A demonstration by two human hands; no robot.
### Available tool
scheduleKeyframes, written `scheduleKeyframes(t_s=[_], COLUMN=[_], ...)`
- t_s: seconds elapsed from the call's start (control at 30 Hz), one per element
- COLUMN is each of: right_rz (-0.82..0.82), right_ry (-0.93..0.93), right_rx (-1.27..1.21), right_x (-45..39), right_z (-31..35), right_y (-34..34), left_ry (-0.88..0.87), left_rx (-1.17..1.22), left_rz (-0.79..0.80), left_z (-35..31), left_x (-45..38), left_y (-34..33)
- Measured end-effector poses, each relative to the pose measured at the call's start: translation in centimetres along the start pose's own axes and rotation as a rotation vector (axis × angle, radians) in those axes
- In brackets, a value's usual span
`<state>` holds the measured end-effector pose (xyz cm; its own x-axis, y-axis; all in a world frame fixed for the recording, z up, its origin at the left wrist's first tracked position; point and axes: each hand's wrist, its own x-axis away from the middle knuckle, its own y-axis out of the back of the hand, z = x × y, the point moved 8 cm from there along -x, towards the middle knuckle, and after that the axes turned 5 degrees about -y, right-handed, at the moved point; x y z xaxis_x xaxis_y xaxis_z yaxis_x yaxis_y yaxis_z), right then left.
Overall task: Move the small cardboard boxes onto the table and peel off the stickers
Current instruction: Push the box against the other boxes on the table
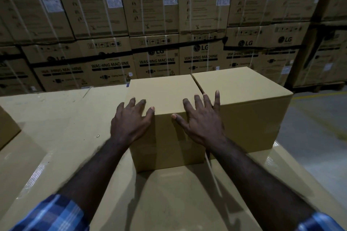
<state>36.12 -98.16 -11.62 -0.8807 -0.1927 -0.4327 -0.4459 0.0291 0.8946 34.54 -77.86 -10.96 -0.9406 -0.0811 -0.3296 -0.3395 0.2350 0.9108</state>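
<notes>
Stacks of washing-machine cartons (159, 15) fill the background wall. Nearer, a broad cardboard-covered table (56, 118) carries two plain small boxes side by side and touching toward its right edge: the near box (165, 92) and the right box (249, 110). Part of a third box (7, 127) shows at the left edge. The left hand (131, 118) and right hand (202, 120) lie flat on the near box's top front edge, fingers spread, gripping nothing. Judging by this, at least two boxes are placed; no stickers are visible on their faces, so peeling appears not yet begun, or the labels are hidden.
</notes>
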Motion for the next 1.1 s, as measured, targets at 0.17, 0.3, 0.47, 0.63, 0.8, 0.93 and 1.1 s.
scheduleKeyframes(t_s=[0.17,0.3,0.47,0.63,0.8,0.93,1.1], right_rz=[0.009,0.031,0.081,0.091,0.023,-0.022,-0.064], right_ry=[-0.01,-0.011,-0.022,-0.046,-0.065,-0.036,0.018], right_rx=[-0.015,-0.039,-0.086,-0.108,-0.157,-0.218,-0.259], right_x=[0.0,0.0,-0.1,-0.1,-0.1,0.5,2.1], right_z=[-0.5,-0.6,-0.8,-0.7,1.7,6.2,13.8], right_y=[-0.3,-0.6,-1.0,0.6,4.0,8.1,13.4], left_ry=[-0.035,-0.048,-0.06,-0.096,-0.126,-0.134,-0.139], left_rx=[0.004,0.001,-0.022,-0.054,-0.018,0.002,0.032], left_rz=[0.017,0.031,0.049,0.043,-0.038,-0.117,-0.217], left_z=[-0.8,-0.8,-1.0,-0.9,-0.4,1.7,7.1], left_x=[-0.1,-0.2,0.0,0.6,2.0,4.1,8.0], left_y=[-0.1,-0.1,0.0,0.7,3.7,7.9,14.4])
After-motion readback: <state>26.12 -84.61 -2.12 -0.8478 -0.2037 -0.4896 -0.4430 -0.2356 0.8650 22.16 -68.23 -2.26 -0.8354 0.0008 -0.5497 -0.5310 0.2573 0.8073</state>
